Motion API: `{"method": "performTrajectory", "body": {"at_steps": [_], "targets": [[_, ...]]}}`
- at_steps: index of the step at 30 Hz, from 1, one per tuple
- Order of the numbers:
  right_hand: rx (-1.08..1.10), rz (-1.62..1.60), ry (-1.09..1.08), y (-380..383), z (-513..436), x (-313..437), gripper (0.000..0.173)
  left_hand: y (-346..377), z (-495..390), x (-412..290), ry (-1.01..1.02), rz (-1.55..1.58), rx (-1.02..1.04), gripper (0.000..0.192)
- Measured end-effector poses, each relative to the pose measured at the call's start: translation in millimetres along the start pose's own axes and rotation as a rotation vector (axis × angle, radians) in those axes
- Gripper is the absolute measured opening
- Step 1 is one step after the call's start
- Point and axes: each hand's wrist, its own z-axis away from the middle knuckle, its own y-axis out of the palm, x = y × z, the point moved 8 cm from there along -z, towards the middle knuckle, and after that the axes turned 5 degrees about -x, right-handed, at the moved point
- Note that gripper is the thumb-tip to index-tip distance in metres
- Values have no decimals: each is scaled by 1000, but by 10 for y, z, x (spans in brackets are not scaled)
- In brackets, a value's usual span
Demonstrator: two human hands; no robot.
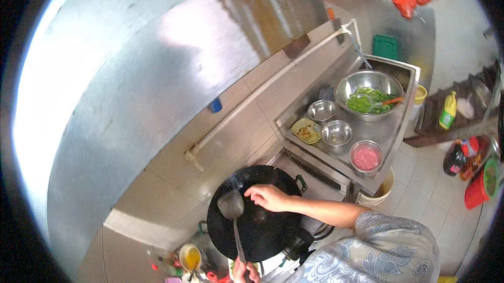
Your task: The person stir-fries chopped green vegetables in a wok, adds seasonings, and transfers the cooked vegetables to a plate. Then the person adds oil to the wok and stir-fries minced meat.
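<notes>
A black wok (264,235) stands on the stove in front of me. My left hand (243,271), at the bottom of the view, is closed around the handle of a metal wok spatula (231,205), whose blade is over the wok's far left part. Above the wok's middle is my right hand (267,197), with its fingers partly curled; whether it holds anything small cannot be told. My right forearm crosses the wok's right rim.
On the steel counter (346,157) to the right are a large steel bowl (342,86) of chopped greens, a bowl of pink minced meat (366,157), two small steel bowls and a yellow dish (298,135). A yellow-filled container (190,257) stands left of the wok.
</notes>
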Motion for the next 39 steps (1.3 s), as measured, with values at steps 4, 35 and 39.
{"method": "performTrajectory", "body": {"at_steps": [4, 35, 39], "targets": [[-250, -655, 512, -496, 59, -1022, 33, -284, -5, 226, 40, -431, -131, 27], [-944, 370, 633, -4188, -334, -3726, 22, 1188, -1693, -1180, 1225, -1585, -493, 20], [-832, 404, 181, -3749, -427, -2941, 24, 1461, -2553, -1936, 1530, -1712, -584, 33]]}}
